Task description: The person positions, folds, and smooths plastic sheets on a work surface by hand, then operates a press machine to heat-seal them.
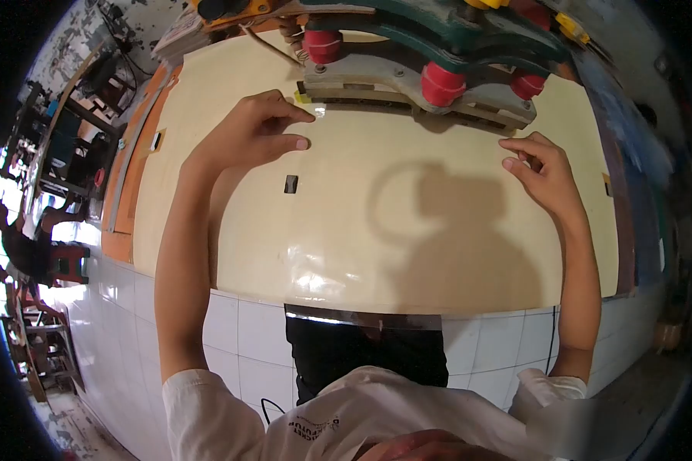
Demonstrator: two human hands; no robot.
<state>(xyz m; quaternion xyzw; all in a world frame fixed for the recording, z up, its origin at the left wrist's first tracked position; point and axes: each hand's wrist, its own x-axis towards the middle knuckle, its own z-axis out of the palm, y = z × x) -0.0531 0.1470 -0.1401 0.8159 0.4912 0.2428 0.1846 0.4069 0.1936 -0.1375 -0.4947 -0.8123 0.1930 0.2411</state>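
Machine head sits at 12 to 1 o'clock over the cream board, its top cut off; whether its underside touches the board is hard to tell. The left hand, between 10 and 11 o'clock, has thumb and forefinger spread near its bar; the right hand, at 2 o'clock, curls with fingertips slightly apart. Upside-down print on the shirt, at 6 o'clock, is barely legible.
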